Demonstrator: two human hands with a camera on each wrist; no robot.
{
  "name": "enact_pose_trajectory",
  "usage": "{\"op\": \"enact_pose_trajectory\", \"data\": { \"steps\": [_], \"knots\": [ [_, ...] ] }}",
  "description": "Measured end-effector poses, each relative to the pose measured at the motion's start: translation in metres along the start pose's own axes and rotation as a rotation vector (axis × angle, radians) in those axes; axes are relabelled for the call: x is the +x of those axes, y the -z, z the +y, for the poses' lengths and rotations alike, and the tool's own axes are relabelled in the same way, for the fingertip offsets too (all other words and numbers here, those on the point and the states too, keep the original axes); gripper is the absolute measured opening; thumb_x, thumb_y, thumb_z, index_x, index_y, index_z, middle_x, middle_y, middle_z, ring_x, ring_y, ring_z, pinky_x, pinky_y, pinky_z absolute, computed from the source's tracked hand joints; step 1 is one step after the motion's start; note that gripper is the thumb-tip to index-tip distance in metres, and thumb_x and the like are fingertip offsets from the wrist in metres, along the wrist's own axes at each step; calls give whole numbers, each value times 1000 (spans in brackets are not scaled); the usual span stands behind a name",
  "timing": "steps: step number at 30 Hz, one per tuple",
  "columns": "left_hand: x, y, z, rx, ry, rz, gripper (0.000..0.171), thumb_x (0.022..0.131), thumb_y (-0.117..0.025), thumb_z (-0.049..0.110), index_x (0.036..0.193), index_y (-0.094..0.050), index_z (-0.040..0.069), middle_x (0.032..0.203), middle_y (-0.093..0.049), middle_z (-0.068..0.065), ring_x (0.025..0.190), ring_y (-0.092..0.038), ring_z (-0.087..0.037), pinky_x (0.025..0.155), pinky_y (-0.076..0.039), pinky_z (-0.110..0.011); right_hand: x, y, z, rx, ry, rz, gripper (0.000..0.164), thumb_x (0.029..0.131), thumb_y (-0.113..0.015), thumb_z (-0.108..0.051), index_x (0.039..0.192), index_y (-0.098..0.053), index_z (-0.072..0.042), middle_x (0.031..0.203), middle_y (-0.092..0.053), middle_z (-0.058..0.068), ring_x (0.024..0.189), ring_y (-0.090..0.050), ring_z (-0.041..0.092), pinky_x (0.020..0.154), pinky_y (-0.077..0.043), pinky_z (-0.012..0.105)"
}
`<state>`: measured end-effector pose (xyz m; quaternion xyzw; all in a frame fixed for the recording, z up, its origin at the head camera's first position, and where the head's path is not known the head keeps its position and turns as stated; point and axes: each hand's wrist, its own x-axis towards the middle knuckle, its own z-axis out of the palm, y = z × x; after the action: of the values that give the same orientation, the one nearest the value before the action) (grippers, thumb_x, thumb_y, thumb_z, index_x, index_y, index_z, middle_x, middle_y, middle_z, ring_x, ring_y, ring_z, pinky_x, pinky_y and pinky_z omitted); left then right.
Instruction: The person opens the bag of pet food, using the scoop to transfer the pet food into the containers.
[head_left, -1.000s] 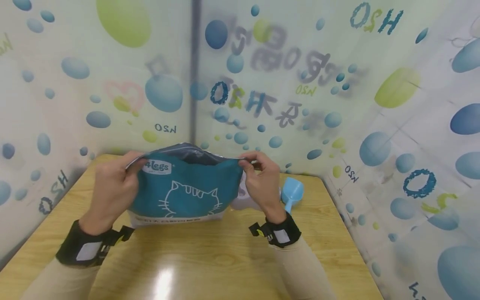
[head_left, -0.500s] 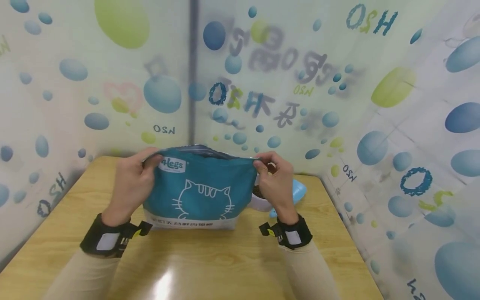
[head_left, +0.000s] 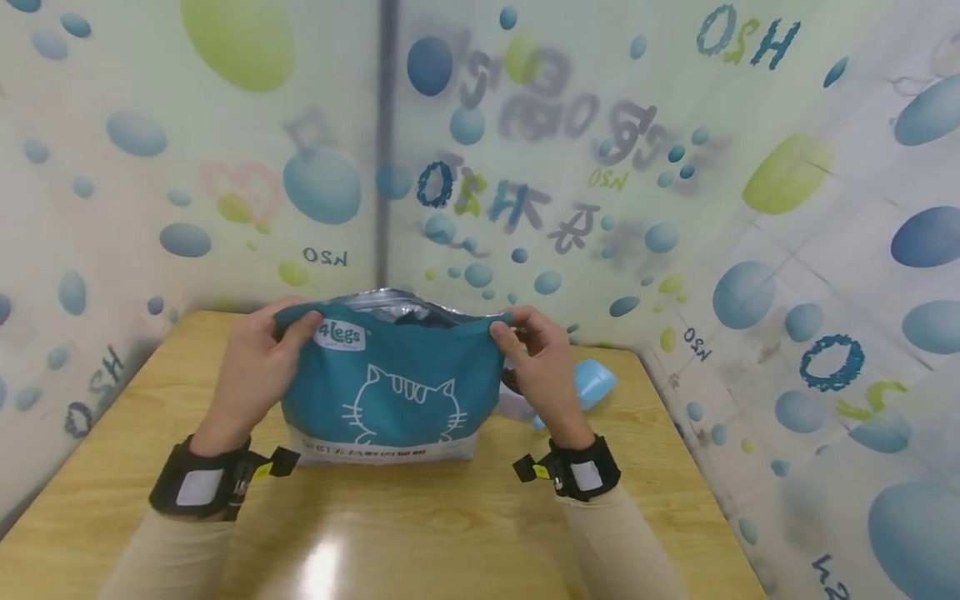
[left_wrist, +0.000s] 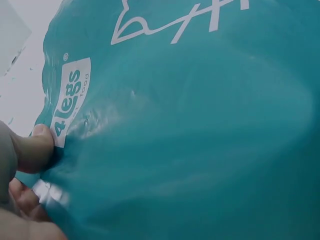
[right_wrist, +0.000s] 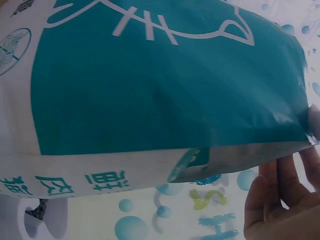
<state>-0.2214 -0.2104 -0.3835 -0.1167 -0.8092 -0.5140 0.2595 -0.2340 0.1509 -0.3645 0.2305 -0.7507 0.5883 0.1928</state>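
Note:
A teal pet food bag (head_left: 397, 375) with a white cat outline and a "4Legs" label stands upright before me. Its top gapes, showing a silvery lining. My left hand (head_left: 258, 367) pinches the bag's upper left corner, thumb in front beside the label; the left wrist view shows that thumb (left_wrist: 37, 147) pressed on the teal film. At the upper right corner, my right hand (head_left: 543, 362) pinches the edge between thumb and fingers. In the right wrist view several fingers (right_wrist: 287, 185) lie behind the bag's side. What the bag contains is hidden.
Behind the bag and right hand, partly covered, is a white bowl (head_left: 514, 407) with brown kibble. A light blue scoop (head_left: 595, 382) lies to its right on the wooden table (head_left: 420, 533). Walls with printed bubbles (head_left: 322, 187) close off the back and sides.
The bag and both hands first shifted right, then slightly back left. The bag's mouth narrowed and then widened a little. The bowl and scoop became partly covered by the bag and right hand.

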Motion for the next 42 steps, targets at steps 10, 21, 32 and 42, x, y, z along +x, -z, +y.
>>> {"op": "enact_pose_trajectory", "data": {
  "steps": [10, 21, 32, 42],
  "knots": [
    [-8, 8, 4, -59, 78, 37, 27, 114, -80, 27, 135, -85, 11, 114, -78, 35, 95, -71, -2, 85, -52, -14, -5, -13, 4, 70, -22, -12, 18, 110, -83, -15, 113, -79, 2, 103, -77, -6, 100, -71, 17, 86, -64, 27],
    [-4, 2, 11, -153, 115, 164, 22, 107, -88, 21, 125, -90, 7, 109, -85, 26, 107, -76, -5, 92, -56, -15, -5, -12, 6, 57, -58, 127, 17, 111, -81, -9, 103, -75, 5, 89, -71, -8, 82, -62, 14, 75, -50, 26],
    [-3, 0, 12, -103, -55, 292, 9, 101, -91, 3, 109, -91, -1, 101, -89, 17, 92, -73, 3, 83, -52, -16, 0, -11, 7, 54, 20, 120, 15, 108, -80, 0, 99, -73, 10, 89, -74, -13, 84, -68, 9, 74, -51, 24],
    [10, 19, 18, 96, -153, 47, 10, 103, -89, 4, 112, -90, 8, 107, -89, -9, 98, -70, 16, 94, -50, -5, 15, 7, -6, -11, 41, -112, 8, 107, -81, -2, 115, -83, 1, 104, -84, -3, 92, -77, 14, 90, -64, 29]
  ]
}}
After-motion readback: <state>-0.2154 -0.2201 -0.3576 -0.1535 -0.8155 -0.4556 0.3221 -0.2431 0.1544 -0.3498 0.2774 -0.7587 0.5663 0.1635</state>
